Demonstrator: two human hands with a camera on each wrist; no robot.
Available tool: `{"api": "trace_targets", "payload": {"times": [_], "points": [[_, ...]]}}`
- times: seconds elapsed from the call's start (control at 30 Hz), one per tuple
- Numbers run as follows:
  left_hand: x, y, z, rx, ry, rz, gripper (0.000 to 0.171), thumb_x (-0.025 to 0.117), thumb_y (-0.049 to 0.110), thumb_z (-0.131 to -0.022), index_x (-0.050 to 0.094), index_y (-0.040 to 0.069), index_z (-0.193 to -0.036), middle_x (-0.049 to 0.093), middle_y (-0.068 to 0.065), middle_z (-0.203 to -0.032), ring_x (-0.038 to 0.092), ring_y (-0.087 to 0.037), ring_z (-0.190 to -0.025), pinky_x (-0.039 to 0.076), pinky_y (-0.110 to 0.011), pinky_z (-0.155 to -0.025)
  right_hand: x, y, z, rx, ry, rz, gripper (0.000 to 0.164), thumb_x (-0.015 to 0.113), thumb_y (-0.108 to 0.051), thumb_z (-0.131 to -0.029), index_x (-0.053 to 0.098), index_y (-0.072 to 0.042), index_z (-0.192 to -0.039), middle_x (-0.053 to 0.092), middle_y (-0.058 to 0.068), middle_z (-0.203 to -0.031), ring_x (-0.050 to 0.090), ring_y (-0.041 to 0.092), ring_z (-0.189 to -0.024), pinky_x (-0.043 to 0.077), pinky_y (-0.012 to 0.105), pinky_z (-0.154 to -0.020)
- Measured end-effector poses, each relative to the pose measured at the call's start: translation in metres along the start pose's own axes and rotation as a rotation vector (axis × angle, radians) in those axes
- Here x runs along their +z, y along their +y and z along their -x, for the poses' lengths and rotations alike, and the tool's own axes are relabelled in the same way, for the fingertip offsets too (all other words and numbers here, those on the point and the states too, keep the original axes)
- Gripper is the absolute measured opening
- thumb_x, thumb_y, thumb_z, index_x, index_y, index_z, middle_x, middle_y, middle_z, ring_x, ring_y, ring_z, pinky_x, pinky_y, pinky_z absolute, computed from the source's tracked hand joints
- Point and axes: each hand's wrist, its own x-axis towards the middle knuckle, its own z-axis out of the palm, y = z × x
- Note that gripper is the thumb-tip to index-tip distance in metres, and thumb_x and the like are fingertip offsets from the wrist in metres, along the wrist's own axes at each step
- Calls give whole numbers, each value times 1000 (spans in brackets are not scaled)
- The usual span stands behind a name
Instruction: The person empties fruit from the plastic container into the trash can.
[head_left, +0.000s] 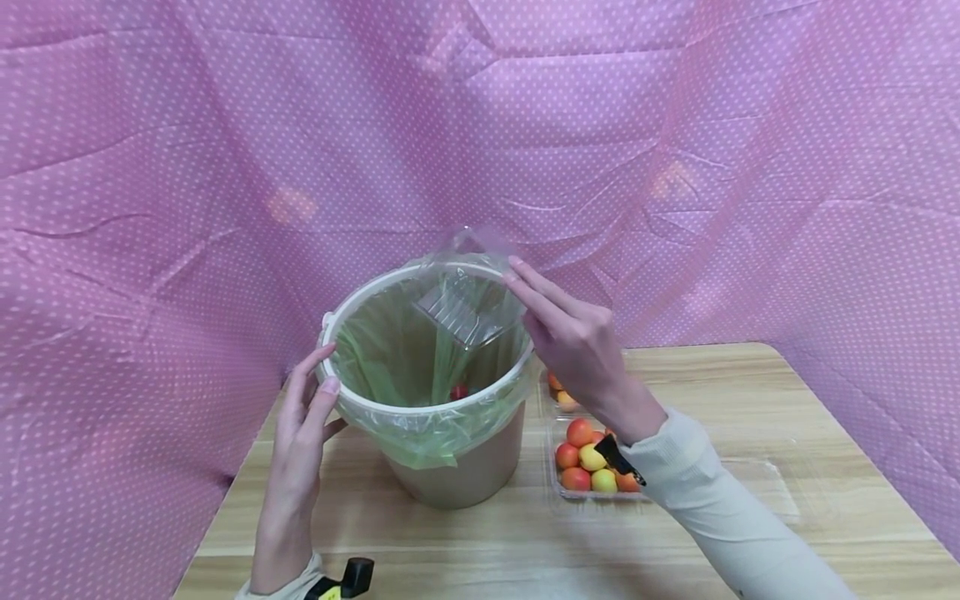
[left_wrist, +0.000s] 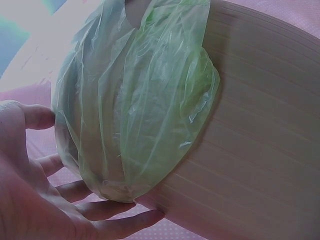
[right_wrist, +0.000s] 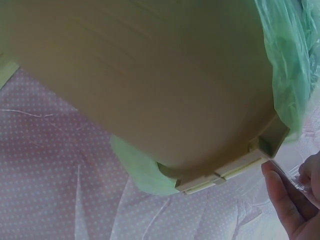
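jutting past right fingers (head_left: 538, 301), clear container (head_left: 467, 312) over bin (head_left: 465, 477)

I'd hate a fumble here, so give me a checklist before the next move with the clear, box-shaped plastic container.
1. Right hand holds the clear, box-shaped plastic container: ok.
2. Left hand touches the round brown bin: ok, thumb at the rim.
3. Translucent green plastic liner folded over the bin's round white rim: ok.
4. Container clear of the rim: cannot tell; they overlap in the head view.
5. Bin's contents: cannot tell; one small red thing shows.
6. Clear plastic tray of round orange and yellow fruits apart from the bin: ok.
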Motion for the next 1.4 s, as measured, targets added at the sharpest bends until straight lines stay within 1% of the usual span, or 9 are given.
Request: {"api": "trace_targets", "payload": {"times": [0.13, 0.27, 0.43, 0.67, 0.83, 0.93, 1.13, 1.27, 1.4], "points": [[0, 0, -2, 7, -1, 8, 45, 46, 23, -110, 44, 19, -155, 35, 0, -161, 47, -29, -134, 52, -40, -89, -3, 3, 0, 22, 33, -11, 34, 65, 12, -89, 73, 3, -121, 68, 16, -128, 75, 29, -83, 47, 26, -45], [0, 0, -3, 10, -2, 17, 45, 46, 22, -110, 44, 17, -155, 37, -2, -160, 49, -30, -132, 54, -35, -86, -9, 6, 0, 112, 69, -57, 33, 67, 14, -88, 73, 4, -120, 69, 15, -127, 76, 29, -89, 54, 25, -54], [0, 0, -3, -3, 4, 5, 45, 46, 23, -110, 44, 19, -155, 37, 0, -160, 48, -28, -133, 53, -38, -88, -20, 13, 2, 267, 84, -168, 39, 63, 17, -88, 72, 2, -123, 67, 9, -132, 75, 23, -79, 58, 22, -69], [0, -1, -1, 3, -1, 14, 46, 46, 24, -110, 43, 19, -155, 34, -1, -162, 41, -29, -140, 40, -68, -97, -40, 19, 12, 510, 162, -396, 42, 55, 20, -91, 71, -1, -124, 68, 8, -131, 74, 14, -71, 57, 23, -59], [0, -2, 0, -2, -4, 8, 46, 45, 24, -110, 43, 21, -156, 36, -2, -161, 43, -29, -139, 40, -64, -96, -61, 22, 25, 648, 232, -462, 41, 52, 18, -94, 72, -1, -124, 69, 15, -128, 74, 15, -67, 56, 22, -56], [1, -2, 0, 1, -4, 7, 46, 46, 25, -110, 43, 21, -156, 35, -1, -162, 42, -29, -140, 41, -63, -96, -73, 24, 31, 717, 293, -519, 37, 52, 16, -95, 72, 2, -123, 70, 19, -123, 74, 17, -65, 57, 24, -60], [1, -3, -1, 9, -9, 16, 45, 46, 25, -110, 43, 20, -155, 33, 1, -162, 41, -30, -141, 39, -70, -97, -94, 28, 43, 770, 441, -625, 29, 55, 15, -95, 69, 12, -120, 73, 23, -110, 73, 21, -62, 59, 31, -63], [1, -3, -2, 12, -10, 15, 45, 45, 25, -110, 43, 20, -155, 34, 2, -162, 41, -29, -140, 40, -68, -97, -106, 29, 50, 765, 545, -723, 25, 56, 17, -95, 63, 23, -118, 71, 30, -111, 73, 25, -62, 59, 34, -63], [1, -2, -1, 9, -6, 13, 45, 46, 24, -110, 43, 20, -155, 35, 1, -161, 42, -29, -140, 42, -65, -96, -118, 29, 59, 773, 607, -748, 27, 54, 21, -92, 59, 27, -118, 67, 34, -116, 72, 27, -61, 60, 35, -65]]}}
